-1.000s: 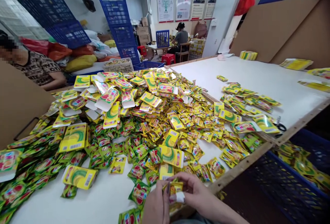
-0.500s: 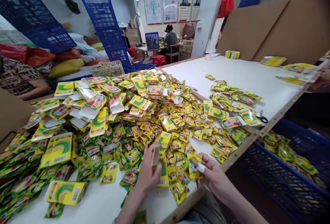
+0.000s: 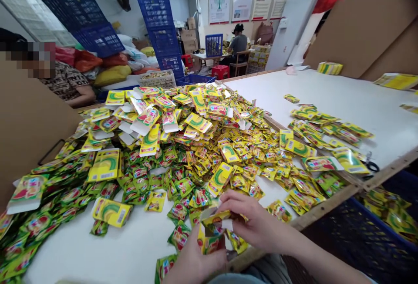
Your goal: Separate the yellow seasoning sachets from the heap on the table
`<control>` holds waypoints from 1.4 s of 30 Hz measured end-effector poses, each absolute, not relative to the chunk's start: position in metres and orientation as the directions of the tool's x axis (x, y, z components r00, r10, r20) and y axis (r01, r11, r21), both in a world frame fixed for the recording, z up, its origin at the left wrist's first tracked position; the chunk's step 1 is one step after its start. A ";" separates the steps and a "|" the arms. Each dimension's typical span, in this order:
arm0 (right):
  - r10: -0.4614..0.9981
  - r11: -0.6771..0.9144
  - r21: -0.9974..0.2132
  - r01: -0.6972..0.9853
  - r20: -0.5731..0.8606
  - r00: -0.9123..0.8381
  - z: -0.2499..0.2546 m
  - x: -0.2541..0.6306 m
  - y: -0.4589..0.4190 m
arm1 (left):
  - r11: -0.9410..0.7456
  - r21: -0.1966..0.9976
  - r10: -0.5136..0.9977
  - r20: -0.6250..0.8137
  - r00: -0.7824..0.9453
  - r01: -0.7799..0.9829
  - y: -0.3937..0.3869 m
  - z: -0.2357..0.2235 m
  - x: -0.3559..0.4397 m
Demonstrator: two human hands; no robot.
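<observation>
In front of me, near the table's wooden edge, my left hand grips a small yellow candy box with its top open. My right hand is closed on a yellow candy packet at the mouth of that box; a white wrap shows on one finger. Fingers partly hide the packet and the box's inside. Just beyond my hands a flat yellow box lies on loose yellow packets. Green packets lie to the left of the held box.
A heap of yellow boxes rises across the table. More green packets cover its left side. A wooden strip divides off a second white tabletop. Scissors lie at right, above a blue crate. A co-worker sits at left.
My right hand has moved left with its packet, up to the box in my left hand. The box has come nearer to me, its opening now visible. The view has turned left.
</observation>
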State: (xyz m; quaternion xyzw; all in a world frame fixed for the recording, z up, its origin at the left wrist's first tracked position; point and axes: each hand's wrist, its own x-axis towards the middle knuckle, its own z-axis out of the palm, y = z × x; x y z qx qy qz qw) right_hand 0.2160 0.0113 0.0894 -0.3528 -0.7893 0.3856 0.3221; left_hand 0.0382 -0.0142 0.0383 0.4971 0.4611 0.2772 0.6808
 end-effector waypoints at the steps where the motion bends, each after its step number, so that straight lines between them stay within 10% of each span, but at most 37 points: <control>1: 0.792 0.442 -0.822 0.358 0.171 -0.586 0.093 0.218 0.010 | 0.356 0.925 0.820 -0.379 0.430 0.135 -0.015 0.037 0.036; 7: 0.673 0.508 -0.673 0.538 -0.080 -0.736 0.103 0.218 -0.003 | 0.340 0.920 0.723 -0.390 0.570 0.198 -0.024 0.028 0.039; 22: 0.748 0.196 -0.905 0.376 -0.110 -0.654 0.070 0.229 -0.031 | 0.331 0.916 0.633 -0.392 0.668 0.225 -0.026 0.037 0.044; 26: 0.977 0.205 -0.784 0.585 0.130 -0.168 0.071 0.305 -0.006 | 0.047 0.919 0.854 -0.240 0.462 0.392 -0.015 0.031 0.025; 30: 0.856 -0.142 -0.398 0.907 0.410 0.314 0.075 0.374 0.019 | -0.014 0.580 0.995 -0.074 0.069 0.815 -0.006 0.008 -0.026; 36: 0.940 0.321 -0.300 0.898 -0.017 -0.342 0.032 0.294 0.010 | 0.075 0.492 0.972 -0.231 0.047 0.868 -0.014 -0.026 -0.055; 42: 0.877 0.426 -0.183 0.886 -0.156 -0.454 0.013 0.256 0.011 | 0.176 0.686 0.964 -0.267 0.019 0.706 -0.016 -0.012 -0.037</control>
